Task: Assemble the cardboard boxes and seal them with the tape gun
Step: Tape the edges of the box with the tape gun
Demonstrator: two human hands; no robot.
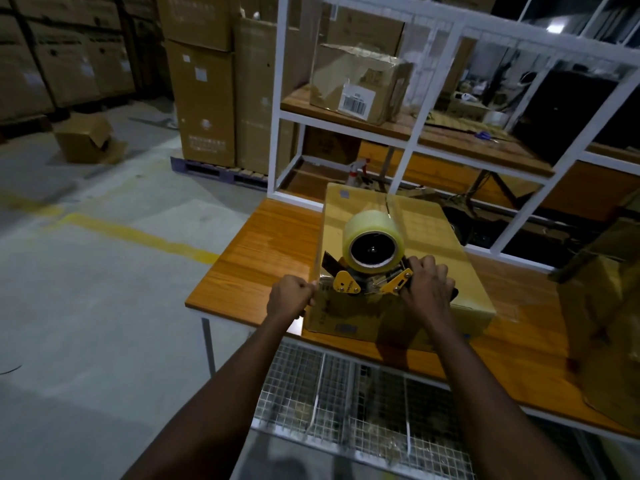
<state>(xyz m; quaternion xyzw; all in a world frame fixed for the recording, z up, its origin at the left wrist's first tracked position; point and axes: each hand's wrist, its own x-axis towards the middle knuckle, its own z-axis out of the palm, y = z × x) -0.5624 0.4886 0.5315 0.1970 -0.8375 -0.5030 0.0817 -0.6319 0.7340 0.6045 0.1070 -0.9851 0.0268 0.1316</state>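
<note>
A closed cardboard box [426, 233] lies on the wooden table [263, 251], with clear tape running along its top seam. A yellow tape gun [372, 271] with a large roll of clear tape sits at the box's near top edge. My right hand [427, 284] grips the tape gun's handle. My left hand [292, 296] is curled at the box's near left corner and pinches what looks like the tape end there.
More cardboard [602, 327] stands on the table at the right. A white metal shelf frame [412, 147] rises behind the table and holds a labelled box [360, 84]. A wire mesh basket [346, 400] hangs below the table edge. Stacked cartons [204, 98] stand on a pallet.
</note>
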